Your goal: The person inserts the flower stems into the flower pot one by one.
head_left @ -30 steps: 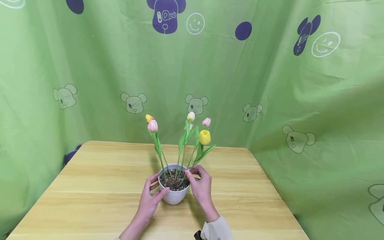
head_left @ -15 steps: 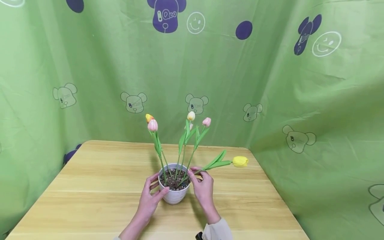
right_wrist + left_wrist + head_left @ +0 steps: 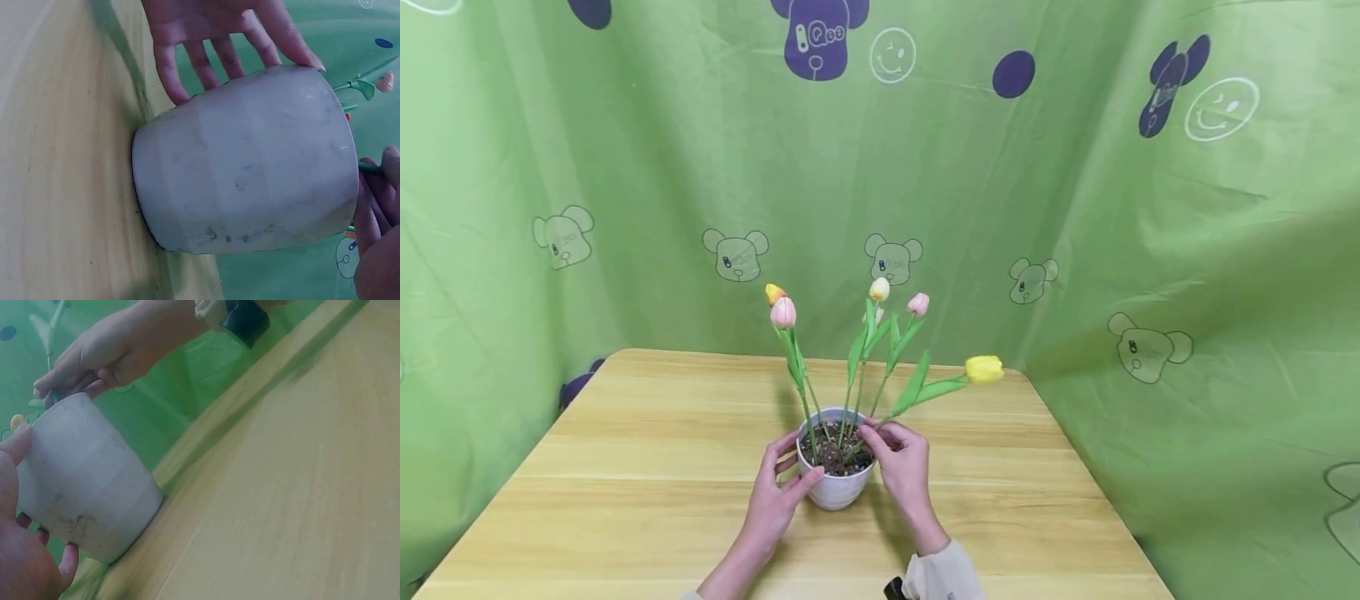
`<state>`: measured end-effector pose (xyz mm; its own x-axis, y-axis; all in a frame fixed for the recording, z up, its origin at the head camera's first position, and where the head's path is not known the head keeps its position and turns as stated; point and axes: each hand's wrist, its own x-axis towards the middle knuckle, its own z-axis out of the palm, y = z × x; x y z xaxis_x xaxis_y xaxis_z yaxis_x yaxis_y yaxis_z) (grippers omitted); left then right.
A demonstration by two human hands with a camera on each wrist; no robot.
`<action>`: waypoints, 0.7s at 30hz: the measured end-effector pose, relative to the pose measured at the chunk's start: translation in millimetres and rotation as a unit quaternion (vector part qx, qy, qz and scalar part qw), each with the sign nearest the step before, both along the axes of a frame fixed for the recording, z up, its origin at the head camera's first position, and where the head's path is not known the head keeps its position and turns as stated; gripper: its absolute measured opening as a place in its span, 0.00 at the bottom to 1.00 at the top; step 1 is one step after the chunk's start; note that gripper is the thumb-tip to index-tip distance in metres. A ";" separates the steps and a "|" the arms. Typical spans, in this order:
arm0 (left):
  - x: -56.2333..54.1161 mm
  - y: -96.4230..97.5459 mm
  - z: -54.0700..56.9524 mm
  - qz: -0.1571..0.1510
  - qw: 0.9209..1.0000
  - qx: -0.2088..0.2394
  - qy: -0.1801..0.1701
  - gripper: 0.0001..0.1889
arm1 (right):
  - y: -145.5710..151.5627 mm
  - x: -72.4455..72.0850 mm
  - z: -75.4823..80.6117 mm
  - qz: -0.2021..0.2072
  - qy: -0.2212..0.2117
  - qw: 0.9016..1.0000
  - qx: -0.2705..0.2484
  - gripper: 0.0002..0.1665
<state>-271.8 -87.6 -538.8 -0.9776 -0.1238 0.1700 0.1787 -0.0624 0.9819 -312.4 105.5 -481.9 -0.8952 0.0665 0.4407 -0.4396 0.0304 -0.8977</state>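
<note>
A white flower pot (image 3: 837, 495) filled with dark soil (image 3: 831, 458) stands on the wooden table. My left hand (image 3: 775, 498) holds its left side, thumb at the rim and fingers spread along the wall, as the right wrist view shows too. At the right rim my right hand (image 3: 906, 471) pinches the green stem of a yellow tulip (image 3: 983, 369), which leans far to the right. Several other tulips rise from the soil: orange (image 3: 774, 294) and pink (image 3: 783, 312) at left, white (image 3: 879, 289) and pink (image 3: 917, 304) at right. In the left wrist view the pot wall (image 3: 87, 469) has dark smudges.
The wooden table (image 3: 662, 467) extends around the pot on all sides. Green curtains (image 3: 662, 150) with bear and smiley prints hang behind and beside it. A black band (image 3: 247, 324) sits at the right wrist, by a light sleeve (image 3: 942, 571).
The yellow tulip first stood nearly upright, then swung down to the right, and now is raised a little again. My right hand shifted slightly with it; my left hand stayed on the pot.
</note>
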 end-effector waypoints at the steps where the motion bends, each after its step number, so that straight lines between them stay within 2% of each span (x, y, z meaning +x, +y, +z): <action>1: -0.1 0.1 -0.1 0.000 1.000 0.000 -0.001 0.38 | -0.8 0.4 0.4 0.000 0.004 1.000 -0.008 0.09; 5: -0.4 0.3 0.3 0.000 1.000 0.000 -0.002 0.38 | -3.9 0.1 6.6 0.004 0.029 0.999 -0.039 0.10; 9: -0.5 0.0 0.7 0.002 1.000 0.003 -0.003 0.38 | -7.8 0.3 14.2 0.015 0.040 0.999 -0.023 0.11; 13: -0.1 0.2 0.7 -0.001 1.000 0.002 -0.003 0.38 | -10.4 2.7 13.1 0.031 0.034 0.999 0.022 0.08; 16: 0.2 0.1 0.3 -0.004 1.000 0.004 -0.003 0.38 | -11.3 5.1 9.7 0.033 0.060 0.995 0.069 0.08; 19: -0.5 -0.5 -0.6 -0.005 1.000 0.006 -0.001 0.38 | -13.6 12.7 17.0 0.029 0.124 0.984 0.126 0.08; 21: -0.7 -0.8 -1.3 -0.006 1.000 0.008 0.000 0.38 | -13.6 13.1 16.1 0.022 0.160 0.974 0.158 0.07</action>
<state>-272.6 -88.5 -540.0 -0.9789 -0.1150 0.1688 0.1785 -0.0795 0.9807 -299.2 91.9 -465.8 -0.7074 -0.1535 0.6899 -0.7027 0.2573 -0.6633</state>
